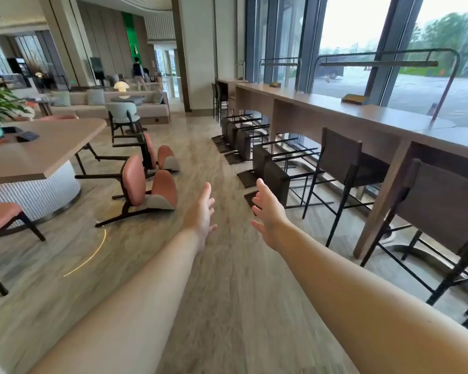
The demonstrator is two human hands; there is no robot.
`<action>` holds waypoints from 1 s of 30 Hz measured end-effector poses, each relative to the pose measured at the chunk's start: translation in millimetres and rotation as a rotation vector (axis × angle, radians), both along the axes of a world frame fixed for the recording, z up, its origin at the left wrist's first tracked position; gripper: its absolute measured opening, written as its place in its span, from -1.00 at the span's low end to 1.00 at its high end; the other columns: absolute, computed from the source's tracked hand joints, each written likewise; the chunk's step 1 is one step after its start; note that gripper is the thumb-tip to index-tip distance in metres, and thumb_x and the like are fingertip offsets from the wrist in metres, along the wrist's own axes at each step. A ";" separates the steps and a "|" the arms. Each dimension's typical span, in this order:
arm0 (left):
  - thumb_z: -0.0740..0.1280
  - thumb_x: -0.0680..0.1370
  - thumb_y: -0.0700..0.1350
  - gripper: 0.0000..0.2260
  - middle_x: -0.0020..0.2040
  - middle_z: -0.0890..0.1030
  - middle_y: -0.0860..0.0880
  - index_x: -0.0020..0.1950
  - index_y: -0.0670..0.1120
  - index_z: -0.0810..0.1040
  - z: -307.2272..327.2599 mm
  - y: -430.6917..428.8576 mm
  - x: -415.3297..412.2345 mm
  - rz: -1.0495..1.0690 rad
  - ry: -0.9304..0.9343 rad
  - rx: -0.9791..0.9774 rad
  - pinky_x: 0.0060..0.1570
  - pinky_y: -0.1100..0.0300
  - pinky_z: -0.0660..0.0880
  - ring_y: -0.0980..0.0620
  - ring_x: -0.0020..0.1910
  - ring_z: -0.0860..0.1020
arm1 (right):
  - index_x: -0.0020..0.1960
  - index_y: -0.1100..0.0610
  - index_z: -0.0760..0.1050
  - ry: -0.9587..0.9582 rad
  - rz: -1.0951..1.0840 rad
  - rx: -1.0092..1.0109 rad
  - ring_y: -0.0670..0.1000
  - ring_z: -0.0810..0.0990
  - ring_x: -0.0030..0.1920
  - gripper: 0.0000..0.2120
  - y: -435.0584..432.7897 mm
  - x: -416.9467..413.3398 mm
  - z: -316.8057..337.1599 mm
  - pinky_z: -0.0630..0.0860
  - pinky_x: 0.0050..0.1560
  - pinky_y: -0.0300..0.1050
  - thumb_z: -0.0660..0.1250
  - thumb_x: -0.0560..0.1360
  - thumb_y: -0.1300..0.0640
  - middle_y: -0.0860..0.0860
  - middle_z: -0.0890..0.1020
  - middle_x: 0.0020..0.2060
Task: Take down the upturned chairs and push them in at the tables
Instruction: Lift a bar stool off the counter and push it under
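Both my arms stretch forward over the floor. My left hand and my right hand are open and hold nothing. Just beyond my right hand, several dark bar stools lie tipped over on the floor; the nearest tipped stool is close to my fingertips, not touched. Two dark bar stools stand upright at the long counter: one stool in the middle and another stool at the right. On the left, two pink chairs lie on their sides, a near pink chair and a farther pink chair.
A wooden table on a white ribbed base stands at the left, with an upright pink chair beside it. A grey chair, sofas and a person are farther back. Tall windows run along the right. Wood-look floor lies between the rows.
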State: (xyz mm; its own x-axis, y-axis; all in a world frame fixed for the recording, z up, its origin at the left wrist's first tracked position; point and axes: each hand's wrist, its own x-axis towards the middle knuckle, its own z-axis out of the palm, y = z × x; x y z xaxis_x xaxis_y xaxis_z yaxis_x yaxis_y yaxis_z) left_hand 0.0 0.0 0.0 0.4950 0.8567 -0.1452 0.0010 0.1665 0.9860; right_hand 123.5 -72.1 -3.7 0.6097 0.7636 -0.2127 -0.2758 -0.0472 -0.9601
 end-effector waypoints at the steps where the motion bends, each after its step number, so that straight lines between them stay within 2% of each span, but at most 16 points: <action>1: 0.03 0.61 0.28 -0.43 0.52 0.27 -0.01 0.56 0.06 0.17 -2.5 9.3 -1.4 -0.004 -0.012 -0.007 0.38 -0.10 0.25 -0.02 0.47 0.25 | 0.47 0.05 0.34 0.010 0.002 -0.007 -0.02 0.43 0.30 -0.36 10.2 -2.4 -2.7 0.35 0.33 0.03 0.23 0.53 -0.30 -0.02 0.43 0.41; 5: 0.04 0.61 0.27 -0.45 0.51 0.29 -0.02 0.55 0.08 0.19 -15.3 39.0 2.2 -0.012 0.011 -0.021 0.37 -0.10 0.26 -0.02 0.46 0.27 | 0.48 0.05 0.33 0.046 0.018 -0.028 0.00 0.38 0.40 -0.35 42.3 1.4 -15.8 0.32 0.39 0.10 0.23 0.52 -0.31 -0.01 0.41 0.42; 12: 0.05 0.59 0.30 -0.46 0.50 0.31 0.00 0.54 0.13 0.20 -47.8 121.3 34.2 0.047 0.030 -0.037 0.30 -0.06 0.30 -0.02 0.44 0.29 | 0.47 0.03 0.34 0.086 0.056 -0.058 0.02 0.39 0.39 -0.33 132.7 30.8 -47.2 0.34 0.38 0.11 0.25 0.50 -0.33 0.02 0.43 0.40; 20: 0.06 0.59 0.29 -0.48 0.43 0.39 0.04 0.50 0.13 0.27 -81.5 242.8 105.6 0.186 0.035 -0.104 0.21 -0.01 0.36 0.07 0.31 0.38 | 0.47 0.05 0.35 0.132 0.157 -0.086 0.01 0.43 0.35 -0.36 269.8 111.3 -81.6 0.37 0.28 0.04 0.21 0.53 -0.32 -0.01 0.48 0.33; 24: 0.07 0.60 0.27 -0.50 0.41 0.42 0.03 0.50 0.11 0.29 -87.4 300.8 148.9 0.256 0.051 -0.121 0.09 0.03 0.35 0.07 0.31 0.40 | 0.47 0.04 0.34 0.156 0.200 -0.105 0.01 0.43 0.34 -0.36 336.7 153.1 -88.2 0.38 0.28 0.05 0.20 0.53 -0.31 -0.01 0.49 0.33; 30: 0.07 0.60 0.26 -0.51 0.41 0.42 0.02 0.49 0.11 0.30 -93.4 379.0 196.4 0.269 0.050 -0.136 0.17 0.00 0.36 0.07 0.26 0.40 | 0.45 0.05 0.37 0.163 0.228 -0.116 -0.02 0.46 0.31 -0.36 414.6 193.9 -93.7 0.39 0.30 0.05 0.21 0.52 -0.32 -0.01 0.50 0.32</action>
State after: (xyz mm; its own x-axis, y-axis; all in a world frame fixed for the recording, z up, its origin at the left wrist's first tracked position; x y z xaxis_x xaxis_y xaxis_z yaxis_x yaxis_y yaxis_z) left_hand 196.4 379.0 -93.4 0.2428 0.9269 -0.2864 -0.0127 0.2982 0.9544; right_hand 317.5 342.5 -97.5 0.3761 0.8415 -0.3878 -0.3954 -0.2328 -0.8885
